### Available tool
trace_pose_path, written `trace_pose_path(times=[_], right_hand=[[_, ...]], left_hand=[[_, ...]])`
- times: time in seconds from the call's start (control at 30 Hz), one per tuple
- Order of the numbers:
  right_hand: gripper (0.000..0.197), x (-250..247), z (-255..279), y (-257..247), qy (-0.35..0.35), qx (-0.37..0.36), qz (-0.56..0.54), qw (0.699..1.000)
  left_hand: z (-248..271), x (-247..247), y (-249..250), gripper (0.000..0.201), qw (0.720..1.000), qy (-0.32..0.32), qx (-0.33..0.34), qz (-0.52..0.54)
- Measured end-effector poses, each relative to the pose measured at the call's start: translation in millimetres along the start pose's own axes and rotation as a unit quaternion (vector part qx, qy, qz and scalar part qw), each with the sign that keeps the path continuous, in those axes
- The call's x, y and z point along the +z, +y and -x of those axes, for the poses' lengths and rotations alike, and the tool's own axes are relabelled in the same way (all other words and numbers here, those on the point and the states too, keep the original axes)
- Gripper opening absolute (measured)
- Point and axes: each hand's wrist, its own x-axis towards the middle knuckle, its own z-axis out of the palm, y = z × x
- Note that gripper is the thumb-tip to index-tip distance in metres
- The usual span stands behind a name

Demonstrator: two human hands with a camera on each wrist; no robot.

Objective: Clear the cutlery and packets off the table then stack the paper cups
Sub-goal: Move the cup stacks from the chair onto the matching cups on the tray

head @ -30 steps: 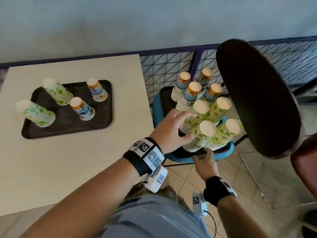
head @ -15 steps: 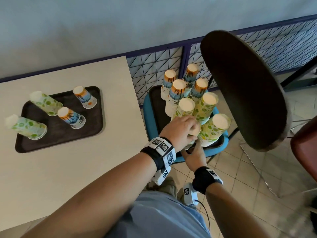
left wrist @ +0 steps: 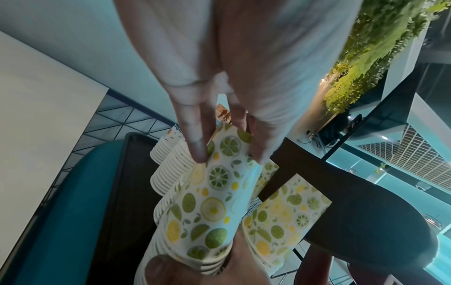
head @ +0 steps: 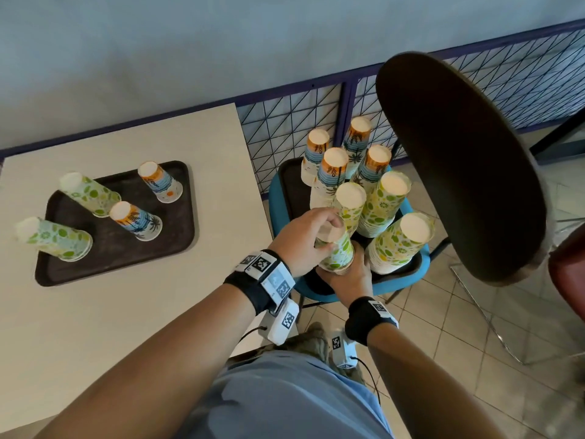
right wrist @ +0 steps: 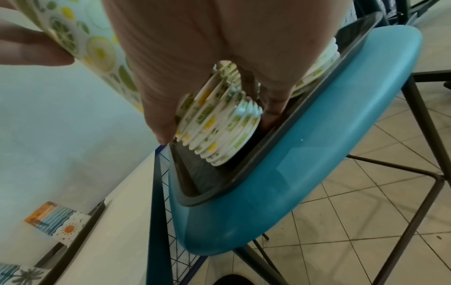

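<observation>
Several tall stacks of upturned paper cups stand on a black tray [head: 286, 191] on a blue chair seat [head: 316, 291]. My left hand [head: 323, 236] grips the top lime-print cup [head: 337, 251] of the nearest stack; in the left wrist view its fingers [left wrist: 197, 152] pinch that cup [left wrist: 212, 192]. Below it, my right hand [head: 348, 274] holds that stack's base, with its fingers curled round the ringed rims [right wrist: 219, 127]. The cup's lower end is hidden behind my right hand [right wrist: 218, 127]. Four single upturned cups [head: 136, 220] stand on another black tray [head: 114, 255] on the table.
The beige table [head: 126, 312] lies to the left, its edge close to the chair. A dark chair back [head: 459, 166] looms over the stacks on the right. A blue wire-mesh fence [head: 285, 128] runs behind. Tiled floor [head: 459, 327] lies below on the right.
My left hand dropped from the taller stacks onto the nearest lime stack and took its top cup. My right hand rose to hold that stack's base.
</observation>
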Motion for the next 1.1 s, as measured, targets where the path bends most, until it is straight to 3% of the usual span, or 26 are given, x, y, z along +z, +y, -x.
trace_pose_path(times=[0.2,0.37,0.6,0.7,0.87,0.93,1.0,1.1], right_hand=[[0.096,-4,8,0,0.01,-0.023,-0.074,0.997],[0.08,-14,24,-14,-0.012,-0.058,-0.153,0.986],[0.085,-20,40,-41,-0.069,-0.116,-0.153,0.979],[0.087,-23,44,-50,-0.074,-0.143,-0.143,0.977],[0.082,-33,49,-43,-0.103,-0.187,-0.139,0.967],[0.065,-39,52,-29,-0.045,-0.184,-0.132,0.973],[0.047,-47,52,-7,0.07,-0.15,-0.115,0.98],[0.047,-66,43,26,0.205,-0.044,-0.121,0.97]], left_hand=[[11,-1,-1,0.076,0.997,0.024,-0.006,0.077],[21,-3,-10,0.108,0.984,0.002,-0.103,0.143],[25,4,-26,0.091,0.955,-0.055,-0.135,0.259],[26,8,-33,0.105,0.947,-0.04,-0.135,0.29],[30,4,-40,0.096,0.923,-0.004,-0.136,0.361],[32,1,-43,0.091,0.917,-0.003,-0.139,0.374],[35,-3,-42,0.086,0.912,0.004,-0.147,0.382],[40,-6,-43,0.08,0.908,0.011,-0.144,0.392]])
